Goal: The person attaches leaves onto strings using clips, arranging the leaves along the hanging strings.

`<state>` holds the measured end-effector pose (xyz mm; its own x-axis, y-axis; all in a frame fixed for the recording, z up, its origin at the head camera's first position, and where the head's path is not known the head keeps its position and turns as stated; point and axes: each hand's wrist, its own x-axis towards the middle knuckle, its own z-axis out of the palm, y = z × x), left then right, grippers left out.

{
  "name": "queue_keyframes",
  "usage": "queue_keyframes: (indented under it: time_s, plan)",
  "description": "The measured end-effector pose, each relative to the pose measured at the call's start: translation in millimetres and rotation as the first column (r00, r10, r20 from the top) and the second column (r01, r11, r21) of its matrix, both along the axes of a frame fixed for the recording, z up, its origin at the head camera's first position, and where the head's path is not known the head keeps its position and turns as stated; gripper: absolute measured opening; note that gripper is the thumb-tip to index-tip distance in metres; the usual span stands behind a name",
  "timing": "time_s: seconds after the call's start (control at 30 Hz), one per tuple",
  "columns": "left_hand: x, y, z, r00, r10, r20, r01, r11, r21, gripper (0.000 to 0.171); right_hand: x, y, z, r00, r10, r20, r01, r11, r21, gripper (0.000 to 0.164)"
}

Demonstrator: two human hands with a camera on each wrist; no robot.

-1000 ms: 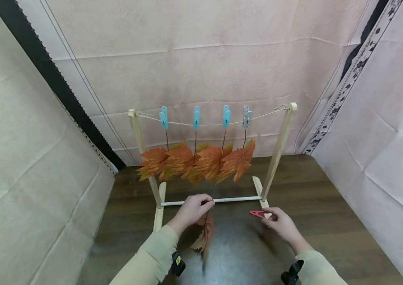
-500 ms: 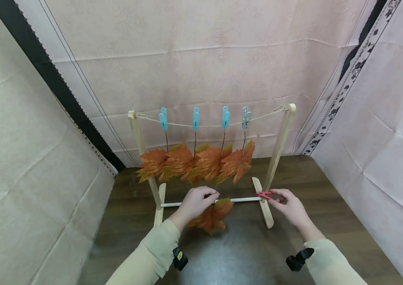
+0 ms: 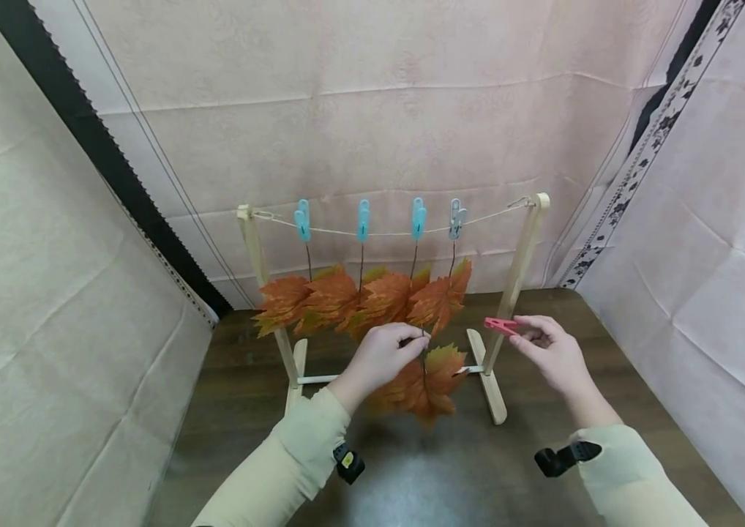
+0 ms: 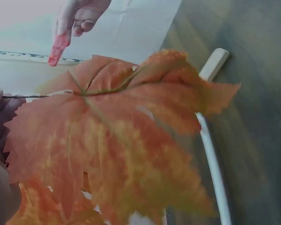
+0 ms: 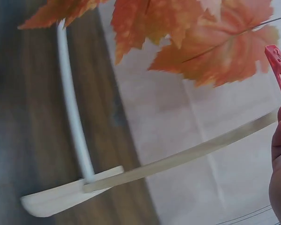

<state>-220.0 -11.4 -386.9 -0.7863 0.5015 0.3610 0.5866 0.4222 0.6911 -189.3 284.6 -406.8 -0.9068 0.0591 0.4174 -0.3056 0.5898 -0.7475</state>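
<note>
My left hand (image 3: 387, 359) pinches the thin dark stem of an orange artificial maple leaf (image 3: 427, 386), which hangs below the fingers in front of the rack. In the left wrist view that leaf (image 4: 107, 126) fills the middle, its stem running to the fingertips. To the right, my right hand (image 3: 552, 353) holds a red clothespin (image 3: 500, 326) between thumb and fingers, close to the rack's right post. The clothespin (image 5: 280, 70) also shows at the right edge of the right wrist view. Behind the hands, several maple leaves (image 3: 386, 298) hang in a row from a string.
A wooden rack (image 3: 516, 282) with a white lower bar (image 3: 316, 379) stands on the dark wooden table (image 3: 227, 439). Along its string (image 3: 388, 233) sit several blue clothespins (image 3: 363, 219), the rightmost one (image 3: 457, 219) greyer. Pale cloth (image 3: 386, 132) surrounds the table.
My left hand has risen and moved right with the leaf, which now hangs higher before the rack. My right hand has lifted the red clothespin up beside the right post.
</note>
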Motion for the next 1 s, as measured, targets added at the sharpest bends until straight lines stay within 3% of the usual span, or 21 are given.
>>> queue_keyframes:
  time_s: [0.07, 0.27, 0.57, 0.8, 1.0]
  plan:
    - [-1.7, 4.2, 6.0, 1.0, 0.004, -0.03, -0.004, 1.0, -0.002, 0.019, -4.5, 6.3, 0.9, 1.0, -0.006, -0.008, 0.006, 1.0, -0.006, 0.033]
    - [-7.7, 14.2, 22.5, 0.998, -0.012, -0.056, 0.011, 1.0, -0.019, 0.019, -7.9, 4.3, 25.4, 0.998, 0.003, -0.057, -0.008, 0.997, -0.077, 0.034]
    - [-17.4, 28.2, 46.9, 0.993, 0.005, -0.122, -0.009, 0.999, -0.033, 0.018, 0.1, -17.1, 71.3, 0.992, 0.006, -0.123, -0.028, 0.983, -0.182, 0.031]
    - [-21.2, 36.1, 58.8, 0.999, 0.0, -0.052, -0.003, 0.998, -0.06, 0.019, -10.1, -13.4, 76.5, 0.984, 0.021, -0.175, -0.06, 0.974, -0.22, 0.032]
    - [-25.4, 43.0, 63.4, 0.999, 0.014, 0.049, -0.015, 1.0, 0.015, 0.018, -23.9, -6.2, 88.1, 0.974, 0.018, -0.226, -0.071, 0.971, -0.227, 0.033]
